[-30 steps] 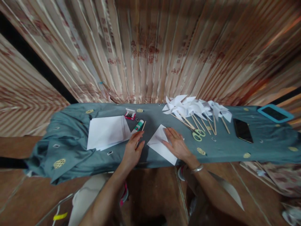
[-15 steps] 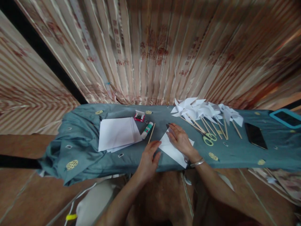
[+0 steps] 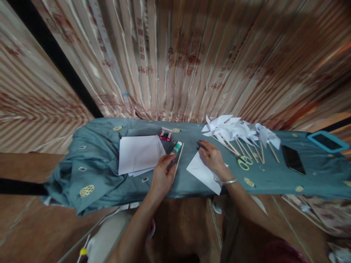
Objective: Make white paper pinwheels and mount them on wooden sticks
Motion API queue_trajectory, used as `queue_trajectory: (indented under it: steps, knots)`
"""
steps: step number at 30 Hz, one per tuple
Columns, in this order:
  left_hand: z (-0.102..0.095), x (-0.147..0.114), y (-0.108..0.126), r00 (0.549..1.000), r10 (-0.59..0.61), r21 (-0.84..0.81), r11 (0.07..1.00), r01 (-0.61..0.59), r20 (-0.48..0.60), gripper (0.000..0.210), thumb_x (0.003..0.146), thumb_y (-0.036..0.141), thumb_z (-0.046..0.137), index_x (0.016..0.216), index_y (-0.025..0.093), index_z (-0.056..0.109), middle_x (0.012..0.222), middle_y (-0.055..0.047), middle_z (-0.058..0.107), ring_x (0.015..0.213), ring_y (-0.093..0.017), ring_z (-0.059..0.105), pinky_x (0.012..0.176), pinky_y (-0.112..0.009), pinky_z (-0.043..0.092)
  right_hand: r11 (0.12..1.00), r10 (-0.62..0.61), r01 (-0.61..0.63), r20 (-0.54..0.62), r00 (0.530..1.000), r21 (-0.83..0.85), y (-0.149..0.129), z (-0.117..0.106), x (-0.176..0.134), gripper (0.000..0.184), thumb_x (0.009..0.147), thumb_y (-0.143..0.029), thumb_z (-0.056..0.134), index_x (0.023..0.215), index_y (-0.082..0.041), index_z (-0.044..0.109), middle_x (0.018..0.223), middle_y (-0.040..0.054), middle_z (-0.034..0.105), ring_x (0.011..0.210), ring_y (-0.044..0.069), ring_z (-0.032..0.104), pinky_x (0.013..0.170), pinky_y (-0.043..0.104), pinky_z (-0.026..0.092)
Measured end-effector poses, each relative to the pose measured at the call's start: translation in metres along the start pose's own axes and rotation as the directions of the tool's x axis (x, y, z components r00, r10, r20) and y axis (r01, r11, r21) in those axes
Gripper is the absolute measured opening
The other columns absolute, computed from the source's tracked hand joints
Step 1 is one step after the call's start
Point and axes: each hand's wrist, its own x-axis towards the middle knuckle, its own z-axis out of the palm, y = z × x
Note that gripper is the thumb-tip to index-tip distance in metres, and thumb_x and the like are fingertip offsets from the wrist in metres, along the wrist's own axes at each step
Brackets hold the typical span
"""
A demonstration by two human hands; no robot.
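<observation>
My left hand (image 3: 162, 174) reaches over the lower end of a green-and-white glue stick (image 3: 177, 147), hiding that end. Its thumb and fingers are apart, the thumb close beside a thin wooden stick (image 3: 180, 155); I cannot tell how firmly the fingertips touch either. A folded white paper (image 3: 204, 174) lies flat under my right hand (image 3: 212, 157), which wears a silver bangle. The fingers of that hand are curled, and a small dark thing (image 3: 202, 145) shows at their tips, too unclear to name.
A stack of white paper (image 3: 138, 155) lies left, with a small red box (image 3: 166, 134) of dark bits behind it. Several paper pinwheels (image 3: 233, 128) on sticks, green-handled scissors (image 3: 244, 163), a black phone (image 3: 293, 159) and a blue-framed device (image 3: 328, 141) lie right. Pleated curtains (image 3: 175, 65) hang behind.
My left hand has moved left, away from the folded paper and onto the glue stick's end. My right hand stays on the paper, its fingers more curled. The view has shifted slightly.
</observation>
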Motion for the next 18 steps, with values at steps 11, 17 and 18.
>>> queue_trajectory:
  steps: [11, 17, 18]
  knots:
    - [-0.003, 0.015, 0.005, 0.984, -0.041, -0.079, 0.996, 0.028, -0.171, 0.031, 0.073, 0.015, 0.068, 0.102, 0.023, 0.073, 0.119, -0.007, 0.066, 0.117, -0.026, 0.056, 0.108, -0.040, 0.040, 0.830, -0.484, 0.533, 0.264, 0.834, -0.163, -0.089, 0.033, 0.026, 0.032, 0.097, -0.013, 0.042, 0.125, -0.011, 0.058, 0.134, 0.0153, 0.059, 0.132, 0.028, 0.047, 0.105, 0.044, 0.044]
    - [-0.005, 0.024, -0.006, 0.956, -0.027, -0.062, 0.998, 0.009, -0.292, 0.037, 0.078, 0.024, 0.063, 0.115, 0.022, 0.067, 0.123, -0.008, 0.066, 0.119, -0.024, 0.058, 0.110, -0.041, 0.038, 0.917, -0.398, 0.398, 0.108, 0.911, 0.028, -0.080, -0.001, 0.031, 0.026, 0.094, -0.009, 0.044, 0.115, -0.011, 0.060, 0.117, 0.0164, 0.067, 0.115, 0.026, 0.059, 0.100, 0.041, 0.045]
    - [-0.003, 0.025, -0.006, 0.954, -0.026, -0.066, 0.998, 0.007, -0.297, 0.037, 0.078, 0.026, 0.064, 0.115, 0.022, 0.067, 0.124, -0.009, 0.066, 0.120, -0.025, 0.058, 0.110, -0.042, 0.038, 0.938, -0.327, 0.317, 0.057, 0.943, 0.137, -0.076, -0.008, 0.027, 0.025, 0.093, -0.011, 0.047, 0.116, -0.012, 0.059, 0.115, 0.0155, 0.067, 0.111, 0.026, 0.061, 0.098, 0.041, 0.047]
